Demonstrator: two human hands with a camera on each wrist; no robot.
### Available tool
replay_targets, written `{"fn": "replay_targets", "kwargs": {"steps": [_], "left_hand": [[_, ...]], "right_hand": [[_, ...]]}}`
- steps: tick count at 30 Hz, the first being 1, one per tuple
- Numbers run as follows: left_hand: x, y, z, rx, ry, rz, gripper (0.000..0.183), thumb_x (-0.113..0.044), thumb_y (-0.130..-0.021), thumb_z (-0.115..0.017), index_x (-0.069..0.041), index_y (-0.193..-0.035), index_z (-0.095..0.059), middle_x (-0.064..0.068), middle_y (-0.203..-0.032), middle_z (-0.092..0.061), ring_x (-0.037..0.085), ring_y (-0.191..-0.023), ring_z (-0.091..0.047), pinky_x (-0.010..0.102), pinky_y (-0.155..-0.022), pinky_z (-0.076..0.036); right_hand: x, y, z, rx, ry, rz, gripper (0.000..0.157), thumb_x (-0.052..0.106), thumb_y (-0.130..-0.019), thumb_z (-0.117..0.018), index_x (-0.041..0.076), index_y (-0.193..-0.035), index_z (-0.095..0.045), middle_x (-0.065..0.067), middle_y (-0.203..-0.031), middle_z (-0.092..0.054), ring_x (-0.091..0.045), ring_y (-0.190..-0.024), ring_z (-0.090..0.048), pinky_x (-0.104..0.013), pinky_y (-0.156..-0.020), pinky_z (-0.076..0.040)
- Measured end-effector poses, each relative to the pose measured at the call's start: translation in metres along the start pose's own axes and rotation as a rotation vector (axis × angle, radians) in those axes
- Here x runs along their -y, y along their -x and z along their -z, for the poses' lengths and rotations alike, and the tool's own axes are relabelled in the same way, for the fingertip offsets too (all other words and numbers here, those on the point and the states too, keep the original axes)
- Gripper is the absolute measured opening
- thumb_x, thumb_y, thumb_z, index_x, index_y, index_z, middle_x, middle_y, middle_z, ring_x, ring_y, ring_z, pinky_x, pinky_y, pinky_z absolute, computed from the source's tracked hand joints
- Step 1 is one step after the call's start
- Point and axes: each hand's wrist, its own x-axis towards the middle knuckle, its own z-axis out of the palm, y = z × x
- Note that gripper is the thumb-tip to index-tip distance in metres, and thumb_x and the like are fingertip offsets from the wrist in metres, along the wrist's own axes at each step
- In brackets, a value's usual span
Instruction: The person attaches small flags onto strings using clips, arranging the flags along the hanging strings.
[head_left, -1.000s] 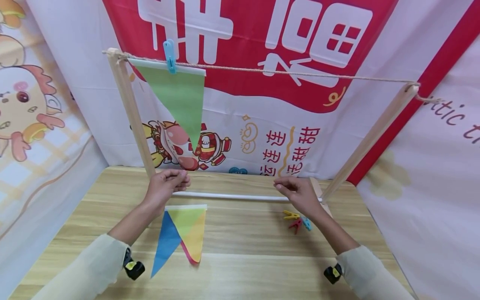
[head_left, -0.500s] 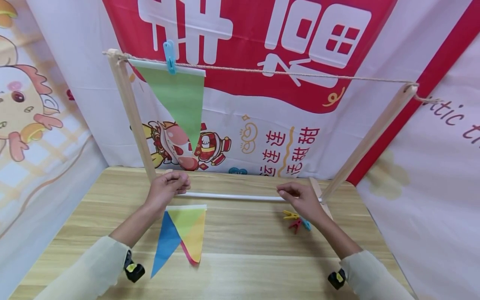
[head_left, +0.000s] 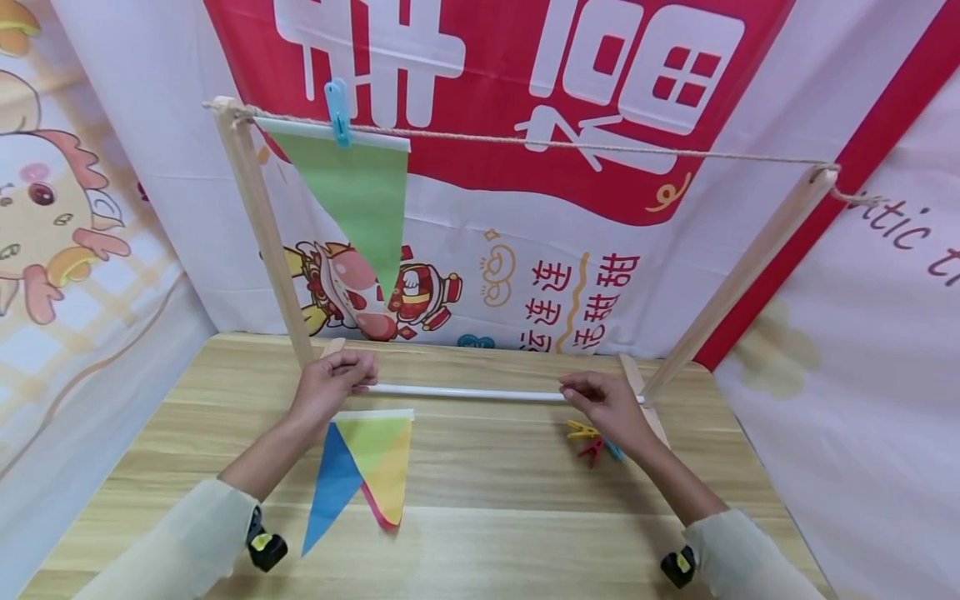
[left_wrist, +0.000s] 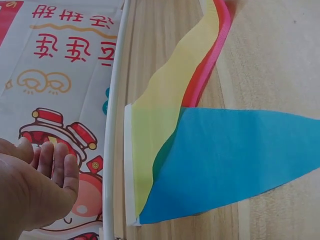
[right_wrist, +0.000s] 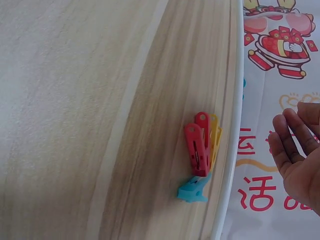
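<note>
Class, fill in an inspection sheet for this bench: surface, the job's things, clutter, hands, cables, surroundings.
Surface: pale wooden table.
Job's things: stack of pennants, blue, yellow and red, flat on the table; clothes pegs heaped beside the right hand; green pennant pegged by a blue peg to the rope of the wooden frame.
Clutter: nothing seen.
Hands: left hand and right hand over the white rod, fingers relaxed, holding nothing.
Cables: nothing seen.
Surroundings: printed banners behind.
</note>
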Motion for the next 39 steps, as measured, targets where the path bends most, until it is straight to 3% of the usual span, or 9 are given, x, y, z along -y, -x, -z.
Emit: {"fn": "replay_targets", "kwargs": {"steps": [6,15,23,29,39], "left_hand": [[0.002,0.003,0.000,0.003,-0.023,-0.007,0.051,-0.041,-0.115,-0.066,-0.001,-0.147,-0.068,-0.003,-0.115,-0.082,0.003,-0.104,-0.078,0.033,-0.108,-0.067],[0.010,0.006,0.001,-0.011,-0.040,0.013,0.048,-0.035,-0.116,-0.066,0.004,-0.144,-0.069,0.001,-0.117,-0.082,0.001,-0.100,-0.079,0.035,-0.108,-0.067],[0.018,0.005,0.002,-0.025,-0.093,0.055,0.045,-0.035,-0.116,-0.065,-0.003,-0.146,-0.070,0.008,-0.130,-0.080,0.017,-0.118,-0.077,0.034,-0.109,-0.067],[0.027,0.005,0.004,-0.010,-0.117,0.062,0.045,-0.035,-0.116,-0.066,-0.004,-0.147,-0.069,0.011,-0.133,-0.079,0.019,-0.122,-0.078,0.030,-0.106,-0.067],[0.043,0.003,0.005,-0.019,-0.207,0.005,0.043,-0.035,-0.114,-0.069,-0.002,-0.140,-0.074,0.012,-0.131,-0.078,0.026,-0.120,-0.072,0.029,-0.100,-0.064]], "right_hand": [[-0.006,0.003,0.000,-0.003,0.007,-0.036,0.017,0.012,-0.107,-0.079,0.005,-0.123,-0.084,-0.013,-0.117,-0.086,-0.006,-0.095,-0.076,-0.017,-0.083,-0.063],[-0.019,0.010,0.000,0.017,0.023,-0.050,0.016,0.010,-0.107,-0.079,0.002,-0.118,-0.085,-0.016,-0.116,-0.086,-0.003,-0.093,-0.074,-0.017,-0.082,-0.061],[-0.027,0.015,0.001,0.030,0.072,-0.107,0.017,0.013,-0.106,-0.080,0.005,-0.120,-0.085,-0.010,-0.115,-0.087,-0.011,-0.098,-0.077,-0.020,-0.086,-0.062],[-0.035,0.018,0.002,0.055,0.088,-0.132,0.019,0.011,-0.106,-0.079,0.002,-0.122,-0.084,-0.011,-0.115,-0.086,-0.014,-0.099,-0.076,-0.020,-0.085,-0.061],[-0.046,0.021,0.002,0.084,0.087,-0.121,0.023,0.008,-0.105,-0.080,-0.003,-0.125,-0.082,-0.015,-0.115,-0.086,-0.017,-0.100,-0.078,-0.020,-0.087,-0.061]]}}
